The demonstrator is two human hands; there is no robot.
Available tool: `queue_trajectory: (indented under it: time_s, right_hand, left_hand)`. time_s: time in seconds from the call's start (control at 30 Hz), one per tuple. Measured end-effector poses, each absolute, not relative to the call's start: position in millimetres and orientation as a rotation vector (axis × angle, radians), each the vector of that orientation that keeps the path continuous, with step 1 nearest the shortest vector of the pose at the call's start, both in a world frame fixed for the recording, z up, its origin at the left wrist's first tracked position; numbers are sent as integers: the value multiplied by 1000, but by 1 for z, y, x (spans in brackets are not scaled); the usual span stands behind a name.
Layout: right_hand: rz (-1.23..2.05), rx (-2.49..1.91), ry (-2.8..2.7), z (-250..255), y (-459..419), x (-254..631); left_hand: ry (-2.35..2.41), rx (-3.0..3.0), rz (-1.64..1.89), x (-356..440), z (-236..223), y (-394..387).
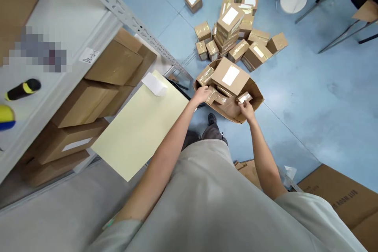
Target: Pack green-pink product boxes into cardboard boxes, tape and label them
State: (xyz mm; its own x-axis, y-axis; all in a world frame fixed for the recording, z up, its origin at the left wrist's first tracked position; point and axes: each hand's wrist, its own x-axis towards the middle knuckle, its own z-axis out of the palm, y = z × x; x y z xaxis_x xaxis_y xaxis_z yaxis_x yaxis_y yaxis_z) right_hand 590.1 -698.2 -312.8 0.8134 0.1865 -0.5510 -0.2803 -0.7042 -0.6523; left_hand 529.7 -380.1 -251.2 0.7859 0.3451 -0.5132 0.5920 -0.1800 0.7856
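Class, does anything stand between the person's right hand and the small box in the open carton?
Nothing visible does: the right hand has its fingers on the small box. The larger labelled box lies beyond, not between them.

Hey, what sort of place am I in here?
Likely a stockroom or parcel-packing area: a metal rack with a coded label holds cardboard boxes, and taped cartons, several with white labels, are piled on the blue floor beside an open box holding more.
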Motion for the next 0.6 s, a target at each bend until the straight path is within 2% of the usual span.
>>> queue_trajectory:
  time_s: [0.23, 0.43, 0.6]
  right_hand:
    - [1041, -2109, -135, -306, -658, 518]
    - [1141, -2017, -513, -274, -593, 471]
    - [1280, -1803, -937, -234, -519, 385]
  left_hand:
    - [1040, 1435, -203, 348, -233, -381]
    - [1230, 1219, 72, 207, -206, -388]
    - [1240, 1048, 416, 98, -188, -415]
